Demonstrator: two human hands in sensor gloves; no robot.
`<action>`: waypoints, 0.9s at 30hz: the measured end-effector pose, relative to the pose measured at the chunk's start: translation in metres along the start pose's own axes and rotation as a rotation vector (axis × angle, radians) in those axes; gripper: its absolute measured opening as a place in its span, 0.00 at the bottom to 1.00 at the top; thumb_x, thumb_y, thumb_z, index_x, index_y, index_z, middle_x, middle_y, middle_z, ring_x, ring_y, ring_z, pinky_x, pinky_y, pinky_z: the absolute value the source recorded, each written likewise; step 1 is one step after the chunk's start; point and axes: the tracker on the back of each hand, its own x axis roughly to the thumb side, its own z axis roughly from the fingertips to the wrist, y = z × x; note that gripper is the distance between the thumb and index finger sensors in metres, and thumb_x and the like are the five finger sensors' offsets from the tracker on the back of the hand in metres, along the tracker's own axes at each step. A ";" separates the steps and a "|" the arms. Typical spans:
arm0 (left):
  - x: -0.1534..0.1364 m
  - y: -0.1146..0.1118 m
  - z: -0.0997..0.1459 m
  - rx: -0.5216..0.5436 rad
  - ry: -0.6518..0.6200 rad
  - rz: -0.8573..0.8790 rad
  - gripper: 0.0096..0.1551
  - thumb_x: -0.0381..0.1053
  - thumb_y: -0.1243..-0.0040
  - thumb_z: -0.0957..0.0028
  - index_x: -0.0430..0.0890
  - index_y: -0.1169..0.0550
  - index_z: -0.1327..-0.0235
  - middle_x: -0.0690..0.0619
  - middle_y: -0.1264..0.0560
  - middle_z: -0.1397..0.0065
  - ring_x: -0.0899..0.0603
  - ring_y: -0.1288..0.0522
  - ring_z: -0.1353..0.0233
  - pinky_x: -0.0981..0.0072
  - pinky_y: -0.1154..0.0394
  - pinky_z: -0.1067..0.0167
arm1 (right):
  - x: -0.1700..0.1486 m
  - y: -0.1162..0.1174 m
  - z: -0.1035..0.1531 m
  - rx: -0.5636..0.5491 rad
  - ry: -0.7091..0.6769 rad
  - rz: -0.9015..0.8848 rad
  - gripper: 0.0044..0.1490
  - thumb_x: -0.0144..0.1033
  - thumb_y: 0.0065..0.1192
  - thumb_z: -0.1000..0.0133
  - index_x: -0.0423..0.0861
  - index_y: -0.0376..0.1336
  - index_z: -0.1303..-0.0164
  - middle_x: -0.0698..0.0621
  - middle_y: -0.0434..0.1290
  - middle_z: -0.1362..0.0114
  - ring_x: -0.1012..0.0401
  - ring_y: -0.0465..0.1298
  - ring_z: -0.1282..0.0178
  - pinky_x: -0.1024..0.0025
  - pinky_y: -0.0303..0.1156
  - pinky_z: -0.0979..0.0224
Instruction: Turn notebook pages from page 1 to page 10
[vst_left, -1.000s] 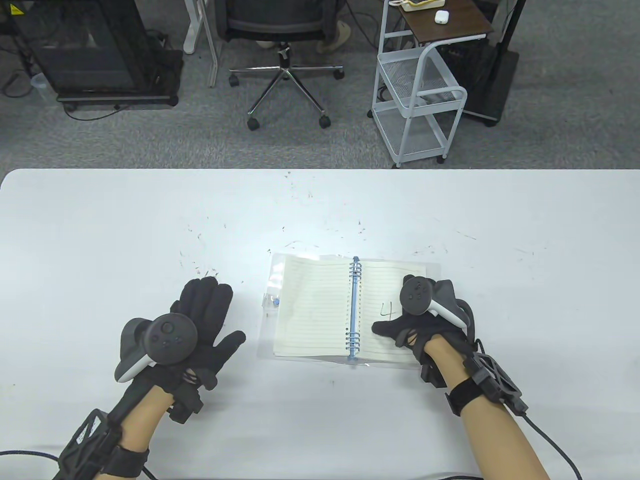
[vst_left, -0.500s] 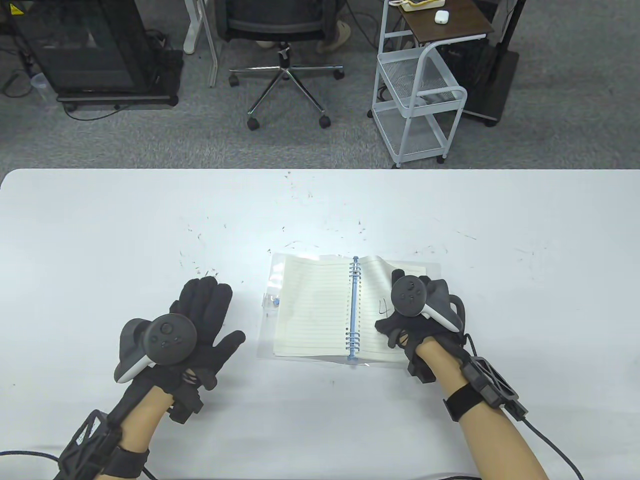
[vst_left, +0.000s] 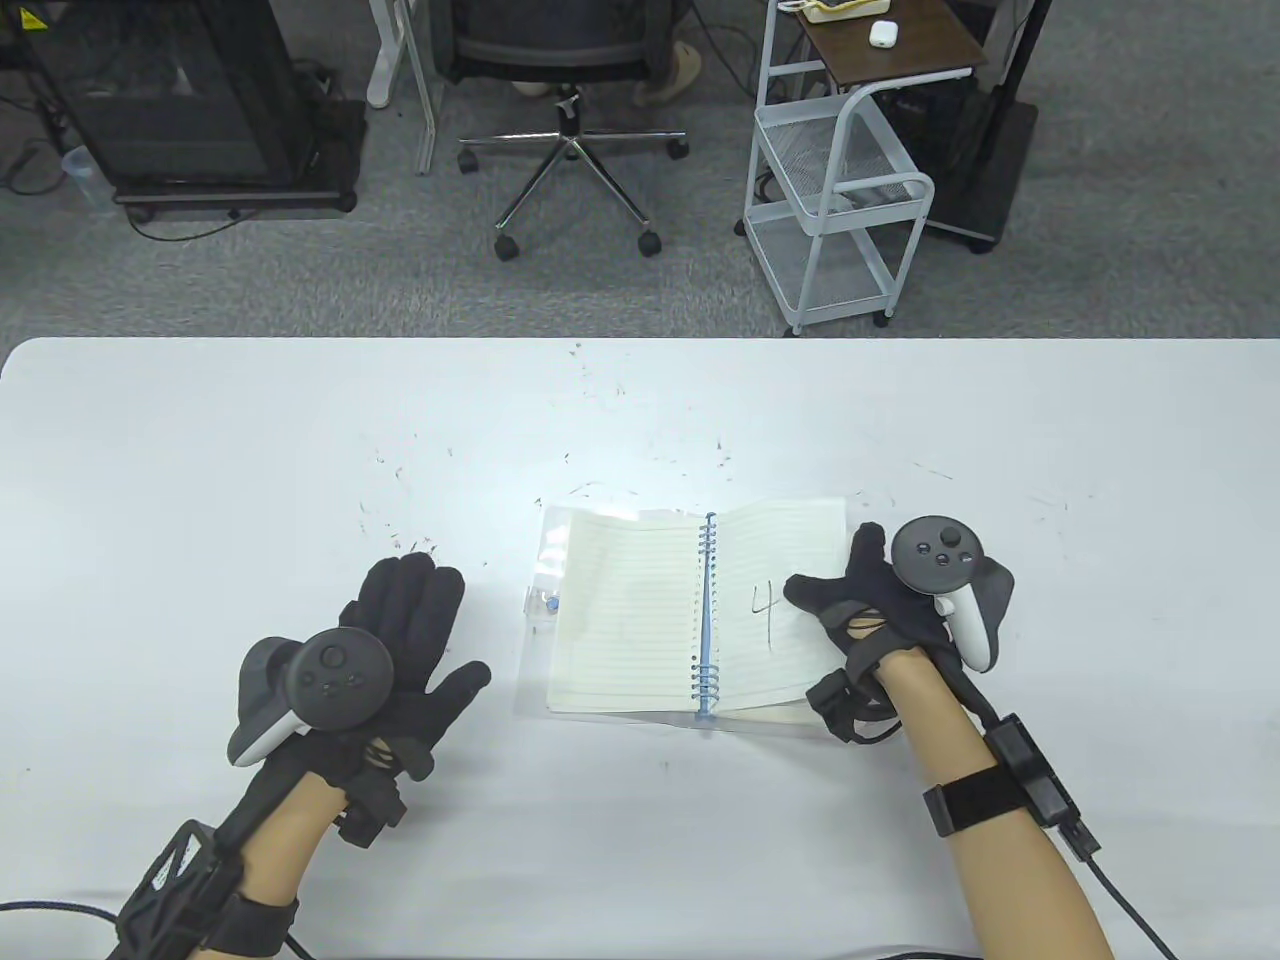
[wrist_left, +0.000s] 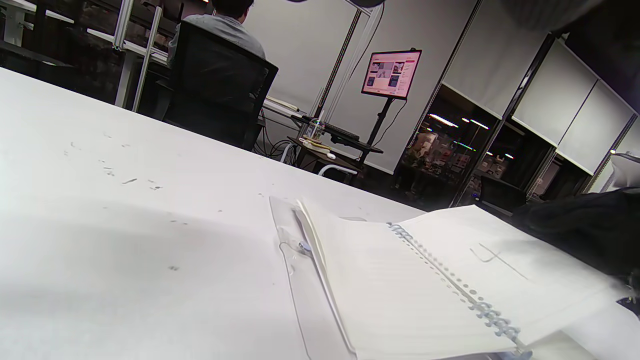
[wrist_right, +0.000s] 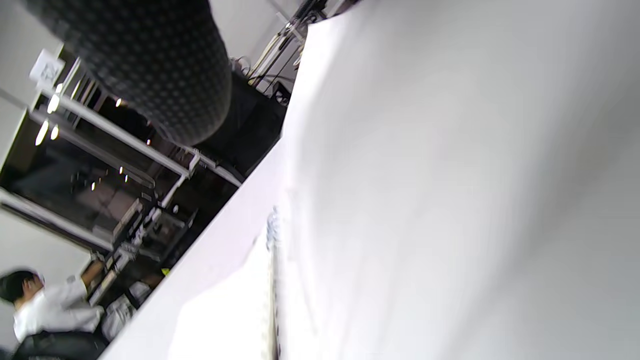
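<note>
A spiral notebook with blue rings lies open on the white table. Its right page, marked "4", is lifted off the stack at its outer edge. My right hand grips that page at the outer edge, thumb on top near the "4". In the right wrist view the lifted page fills the frame, with one gloved finger at the top left. My left hand rests flat and open on the table to the left of the notebook, apart from it. The left wrist view shows the notebook and the raised page.
The notebook's clear plastic cover sticks out on its left side. Small dark specks mark the table behind the notebook. Beyond the far edge stand an office chair and a white wire cart.
My right hand has moved from the middle of the "4" page out to its right edge and has raised the page. The left hand has not moved.
</note>
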 end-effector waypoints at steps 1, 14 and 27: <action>0.000 0.000 0.000 -0.001 0.001 0.000 0.53 0.74 0.50 0.51 0.52 0.49 0.17 0.45 0.56 0.14 0.29 0.60 0.13 0.26 0.52 0.26 | -0.002 -0.004 0.001 -0.007 0.021 -0.046 0.62 0.48 0.75 0.51 0.30 0.38 0.32 0.22 0.56 0.31 0.47 0.81 0.44 0.44 0.75 0.42; 0.000 0.000 -0.001 -0.007 0.004 0.000 0.53 0.74 0.50 0.51 0.51 0.49 0.17 0.45 0.56 0.14 0.29 0.60 0.13 0.26 0.51 0.26 | 0.001 -0.003 0.003 0.030 0.027 -0.183 0.38 0.37 0.75 0.51 0.31 0.59 0.39 0.41 0.83 0.49 0.62 0.91 0.65 0.58 0.84 0.54; 0.000 -0.001 -0.001 -0.010 -0.003 0.002 0.53 0.74 0.50 0.51 0.51 0.49 0.17 0.45 0.56 0.14 0.29 0.59 0.13 0.26 0.51 0.26 | 0.076 0.050 -0.013 0.152 -0.077 -0.099 0.37 0.37 0.75 0.50 0.31 0.60 0.40 0.41 0.84 0.49 0.62 0.92 0.65 0.59 0.85 0.54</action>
